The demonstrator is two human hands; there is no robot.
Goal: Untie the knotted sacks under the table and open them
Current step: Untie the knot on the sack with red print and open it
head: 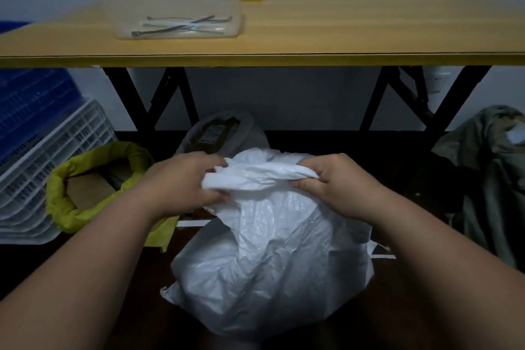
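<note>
White crinkly plastic sack (270, 250): my left hand (181, 182) and right hand (338, 182) are pinching its bunched top; I should be pulling apart gently.

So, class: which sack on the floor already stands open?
The yellow-green sack on the left: its rolled-down mouth shows contents, while both hands grip the white sack.

Left hand (181, 182) and right hand (341, 183) extended forward, fingers curled, gripping.
</note>
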